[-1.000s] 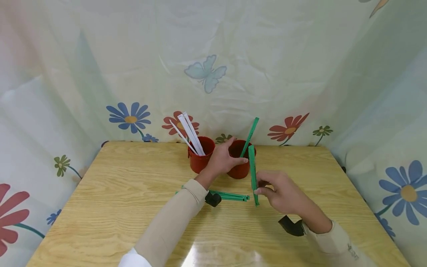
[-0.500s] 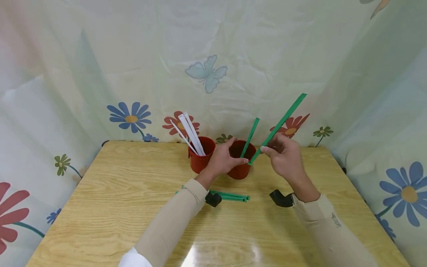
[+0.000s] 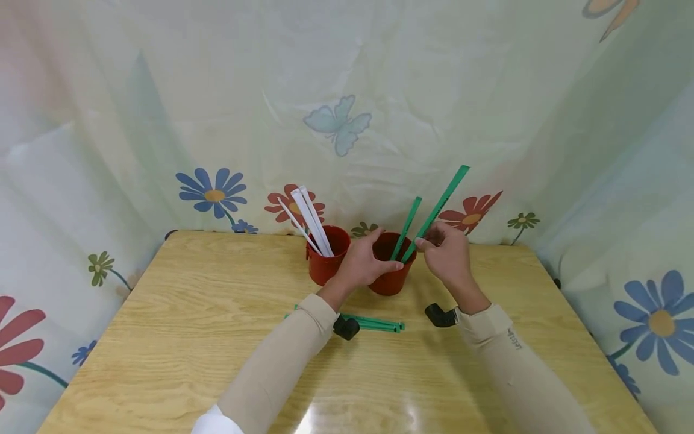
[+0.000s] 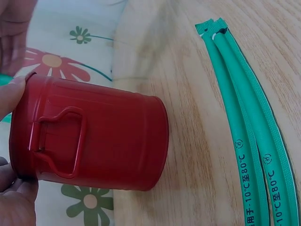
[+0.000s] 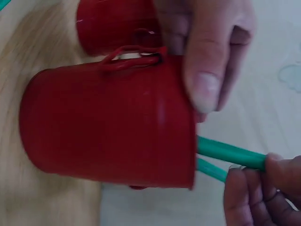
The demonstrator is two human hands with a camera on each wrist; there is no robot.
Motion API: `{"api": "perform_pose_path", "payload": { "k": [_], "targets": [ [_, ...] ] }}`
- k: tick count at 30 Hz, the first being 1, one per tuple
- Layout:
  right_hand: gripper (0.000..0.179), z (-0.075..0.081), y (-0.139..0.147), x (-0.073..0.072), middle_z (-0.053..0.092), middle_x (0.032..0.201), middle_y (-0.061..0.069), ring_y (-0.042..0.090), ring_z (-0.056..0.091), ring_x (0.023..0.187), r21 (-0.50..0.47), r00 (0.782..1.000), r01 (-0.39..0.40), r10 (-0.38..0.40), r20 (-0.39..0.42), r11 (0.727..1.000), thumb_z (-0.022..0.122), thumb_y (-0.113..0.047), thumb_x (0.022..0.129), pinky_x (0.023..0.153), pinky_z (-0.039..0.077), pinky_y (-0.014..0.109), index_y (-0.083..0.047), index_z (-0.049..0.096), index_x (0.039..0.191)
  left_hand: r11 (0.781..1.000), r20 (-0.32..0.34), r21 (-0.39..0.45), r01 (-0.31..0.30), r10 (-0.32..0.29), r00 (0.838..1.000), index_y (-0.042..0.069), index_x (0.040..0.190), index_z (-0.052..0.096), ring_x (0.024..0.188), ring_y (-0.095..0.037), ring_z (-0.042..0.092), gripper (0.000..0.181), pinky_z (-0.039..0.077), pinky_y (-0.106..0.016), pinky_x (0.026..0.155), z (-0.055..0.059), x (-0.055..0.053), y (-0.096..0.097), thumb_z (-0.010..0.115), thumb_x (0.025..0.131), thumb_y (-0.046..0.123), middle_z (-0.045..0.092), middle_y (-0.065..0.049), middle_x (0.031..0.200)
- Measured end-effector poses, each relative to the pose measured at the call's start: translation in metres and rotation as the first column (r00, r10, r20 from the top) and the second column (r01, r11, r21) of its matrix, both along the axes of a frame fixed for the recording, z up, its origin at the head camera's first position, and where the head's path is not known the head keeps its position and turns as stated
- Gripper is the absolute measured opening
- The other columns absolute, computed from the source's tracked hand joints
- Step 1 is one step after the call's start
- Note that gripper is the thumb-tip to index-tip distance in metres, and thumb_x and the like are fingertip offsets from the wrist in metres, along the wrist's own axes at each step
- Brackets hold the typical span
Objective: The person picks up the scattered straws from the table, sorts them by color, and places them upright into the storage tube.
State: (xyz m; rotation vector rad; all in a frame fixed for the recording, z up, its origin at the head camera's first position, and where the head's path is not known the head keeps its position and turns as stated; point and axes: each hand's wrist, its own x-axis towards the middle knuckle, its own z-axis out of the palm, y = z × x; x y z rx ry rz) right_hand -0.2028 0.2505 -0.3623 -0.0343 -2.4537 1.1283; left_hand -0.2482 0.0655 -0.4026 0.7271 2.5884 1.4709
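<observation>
My left hand (image 3: 360, 264) grips the rim of the right-hand red bucket (image 3: 389, 283), thumb on the near side. In the left wrist view this bucket (image 4: 108, 141) shows a small wire handle on its side. Between thumb and fingers, my right hand (image 3: 450, 254) pinches a green-wrapped drinking straw (image 3: 446, 200). The straw leans to the right, its lower end inside the bucket's mouth, as the right wrist view also shows. Another green-wrapped straw (image 3: 408, 222) stands in the same bucket. Several more green straws (image 4: 235, 113) lie on the table, partly hidden by my left wrist.
Close on the left stands a second red bucket (image 3: 321, 270) holding several white-wrapped straws (image 3: 310, 218). The wooden table (image 3: 217, 337) ends at a flowered curtain (image 3: 260, 120) right behind the buckets.
My right hand has carried the green straw from in front of the bucket up and over its rim, then lowered its end inside. The left hand keeps its hold.
</observation>
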Motion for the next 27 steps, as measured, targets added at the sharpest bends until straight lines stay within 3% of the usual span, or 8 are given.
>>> {"api": "perform_pose_path", "payload": {
  "k": [6, 14, 21, 27],
  "targets": [
    [0.012, -0.017, 0.003, -0.006, 0.074, 0.086, 0.018, 0.010, 0.065, 0.071, 0.017, 0.999, -0.020, 0.020, 0.025, 1.000, 0.071, -0.010, 0.097, 0.064, 0.053, 0.024, 0.001, 0.074, 0.093, 1.000, 0.004, 0.004, -0.004, 0.004, 1.000, 0.008, 0.161, 0.038, 0.137, -0.030, 0.058, 0.090, 0.055, -0.044, 0.110, -0.002, 0.001, 0.001, 0.085, 0.088, 0.034, 0.054, -0.012, 0.157],
    [0.018, -0.021, 0.005, -0.007, 0.076, 0.089, 0.017, 0.029, 0.068, 0.083, 0.117, 0.997, -0.031, 0.022, 0.077, 0.993, 0.070, -0.016, 0.100, 0.068, 0.050, 0.031, -0.001, 0.078, 0.094, 1.000, 0.004, -0.011, -0.009, 0.009, 1.000, 0.010, 0.161, 0.039, 0.136, -0.027, 0.059, 0.089, 0.055, -0.043, 0.109, -0.003, 0.000, 0.001, 0.084, 0.088, 0.035, 0.055, -0.009, 0.157],
    [0.023, -0.019, 0.010, -0.008, 0.075, 0.076, 0.015, 0.027, 0.063, 0.070, 0.218, 0.999, 0.032, -0.035, 0.013, 0.975, 0.074, -0.021, 0.098, 0.060, 0.044, 0.031, -0.001, 0.080, 0.088, 1.000, 0.000, -0.007, -0.008, 0.008, 1.000, 0.011, 0.161, 0.039, 0.136, -0.028, 0.059, 0.089, 0.055, -0.044, 0.109, 0.000, 0.000, 0.001, 0.084, 0.088, 0.035, 0.055, -0.011, 0.157],
    [0.024, -0.020, 0.013, -0.014, 0.076, 0.084, 0.018, 0.026, 0.061, 0.073, 0.200, 0.998, -0.009, -0.004, 0.063, 0.980, 0.071, -0.021, 0.100, 0.061, 0.045, 0.031, -0.001, 0.081, 0.094, 1.000, 0.000, -0.022, -0.019, 0.019, 1.000, 0.010, 0.161, 0.039, 0.138, -0.028, 0.058, 0.090, 0.054, -0.044, 0.111, 0.000, 0.000, 0.000, 0.085, 0.088, 0.035, 0.055, -0.011, 0.157]
  ]
}}
